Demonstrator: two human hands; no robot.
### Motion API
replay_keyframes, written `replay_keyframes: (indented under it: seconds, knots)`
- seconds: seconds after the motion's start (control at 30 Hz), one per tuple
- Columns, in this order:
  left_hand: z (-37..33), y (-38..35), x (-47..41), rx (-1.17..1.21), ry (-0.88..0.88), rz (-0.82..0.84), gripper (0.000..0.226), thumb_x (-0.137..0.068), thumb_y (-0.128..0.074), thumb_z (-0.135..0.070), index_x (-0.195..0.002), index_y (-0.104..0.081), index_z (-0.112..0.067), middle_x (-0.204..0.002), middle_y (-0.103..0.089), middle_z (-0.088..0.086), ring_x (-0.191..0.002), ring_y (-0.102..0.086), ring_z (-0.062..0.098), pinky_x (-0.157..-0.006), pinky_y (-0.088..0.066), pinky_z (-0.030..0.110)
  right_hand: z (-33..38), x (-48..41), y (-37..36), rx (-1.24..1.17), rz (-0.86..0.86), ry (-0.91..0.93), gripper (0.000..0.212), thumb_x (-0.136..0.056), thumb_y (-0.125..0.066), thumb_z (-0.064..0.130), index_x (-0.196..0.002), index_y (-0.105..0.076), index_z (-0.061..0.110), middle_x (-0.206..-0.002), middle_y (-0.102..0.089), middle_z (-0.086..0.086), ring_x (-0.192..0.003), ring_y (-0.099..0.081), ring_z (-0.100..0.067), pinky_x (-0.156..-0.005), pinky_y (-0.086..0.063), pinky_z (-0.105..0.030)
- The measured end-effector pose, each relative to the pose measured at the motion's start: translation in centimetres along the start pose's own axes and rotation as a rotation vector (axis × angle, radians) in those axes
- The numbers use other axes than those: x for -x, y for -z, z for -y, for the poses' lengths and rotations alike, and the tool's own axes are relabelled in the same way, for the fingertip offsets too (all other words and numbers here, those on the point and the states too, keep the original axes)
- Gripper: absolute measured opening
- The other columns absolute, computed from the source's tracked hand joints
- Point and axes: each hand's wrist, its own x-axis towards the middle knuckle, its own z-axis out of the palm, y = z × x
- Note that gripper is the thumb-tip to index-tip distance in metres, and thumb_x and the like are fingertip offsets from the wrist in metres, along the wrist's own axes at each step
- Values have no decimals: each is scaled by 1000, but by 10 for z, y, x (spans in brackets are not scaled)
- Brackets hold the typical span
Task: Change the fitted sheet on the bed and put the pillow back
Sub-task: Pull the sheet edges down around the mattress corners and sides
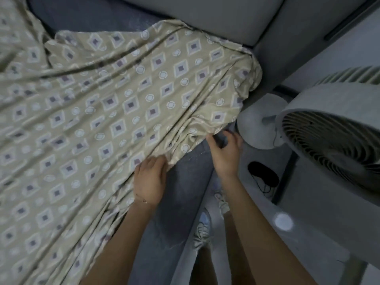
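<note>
Left hand (150, 177) grips sheet (102, 99) hem

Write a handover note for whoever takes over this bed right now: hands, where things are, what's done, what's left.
Left hand: grips the near hem of the patterned sheet.
Right hand: open at the hem, beside the fan, holding nothing.
Done: sheet spread out and pulled over the mattress corner by the headboard.
Left: the near side of the mattress is bare, so the hem there needs tucking under. The rest of the sheet lies loose and wrinkled. Pillow not in view.
</note>
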Motion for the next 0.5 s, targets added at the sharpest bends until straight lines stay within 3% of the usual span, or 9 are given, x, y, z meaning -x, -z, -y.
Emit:
replay_keyframes:
  seconds: [0.1,0.17,0.23,0.3,0.37,0.43,0.5]
  knots:
    - [-20,18,-3,512,232,-44,18,-102,-48,-19,-87,-50,-10,-62,-46,-3,-58,-47,16,-63,-39,35,4,19,-5,-270,147,-164,53,-90,-67,36,-134,-49,14,-125,-56,-3,-112,-58,-18,-92,-47,-28]
    - [-34,26,-1,757,230,5,18,-101,-50,-15,-83,-48,-11,-59,-39,-5,-54,-35,9,-57,-33,30,9,34,-15,-459,433,-306,50,-91,-63,44,-131,-54,15,-122,-64,-7,-114,-62,-24,-98,-50,-38]
    - [-45,29,7,821,187,58,17,-101,-50,-13,-84,-49,-10,-57,-37,-7,-52,-33,7,-53,-31,25,4,47,-23,-569,613,-351,56,-90,-60,52,-130,-58,13,-123,-66,-10,-116,-62,-24,-103,-47,-44]
    - [-49,27,15,817,199,16,17,-100,-49,-10,-84,-52,-9,-58,-41,-9,-53,-37,3,-55,-33,20,2,52,-26,-595,504,-332,44,-91,-64,39,-123,-63,8,-116,-69,-13,-110,-66,-27,-100,-49,-48]
    - [-48,21,23,792,235,-93,18,-100,-49,-8,-84,-56,-10,-66,-51,-7,-61,-47,3,-63,-40,19,-5,48,-22,-485,224,-342,40,-87,-71,30,-115,-64,3,-109,-70,-18,-103,-67,-32,-95,-52,-49]
    - [-38,10,33,726,253,-101,18,-100,-49,-12,-87,-60,-11,-77,-62,-4,-73,-59,10,-71,-48,26,-17,45,-11,-391,88,-317,44,-86,-72,26,-112,-58,-8,-109,-65,-26,-101,-65,-34,-90,-52,-39]
    - [-21,-7,46,549,209,-4,18,-99,-48,-22,-97,-64,-14,-86,-68,1,-79,-64,19,-73,-52,37,-35,46,7,-324,17,-295,34,-87,-71,21,-97,-57,-8,-104,-66,-25,-87,-64,-27,-76,-47,-30]
